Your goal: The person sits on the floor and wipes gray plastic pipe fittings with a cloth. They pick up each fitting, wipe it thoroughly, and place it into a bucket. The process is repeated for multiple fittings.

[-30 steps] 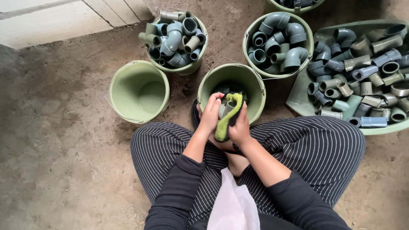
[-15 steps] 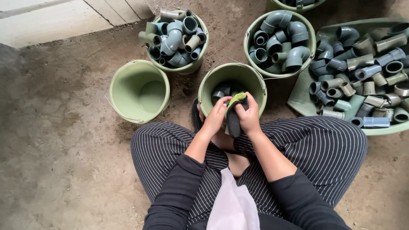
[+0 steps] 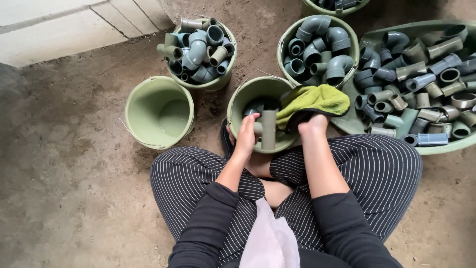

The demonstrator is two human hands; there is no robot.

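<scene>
My left hand (image 3: 246,135) grips a grey-green plastic pipe fitting (image 3: 268,130), held upright over the near rim of a green bucket (image 3: 250,93) that has a few fittings in it. My right hand (image 3: 312,122) holds a yellow-green cloth (image 3: 312,100), lifted to the right of the fitting and draped over the bucket's right rim. The cloth is off the fitting. I sit on the ground with my legs in striped trousers around the bucket.
An empty green bucket (image 3: 158,111) stands to the left. Two more buckets (image 3: 201,52) (image 3: 320,47) full of grey pipe elbows stand behind. A wide green basin (image 3: 421,84) heaped with fittings lies at right. The ground is bare dirt, with a concrete slab (image 3: 59,30) at far left.
The cloth was wrapped around the fitting in both hands. Now my right hand has pulled the cloth away to the right, and my left hand alone holds the bare fitting.
</scene>
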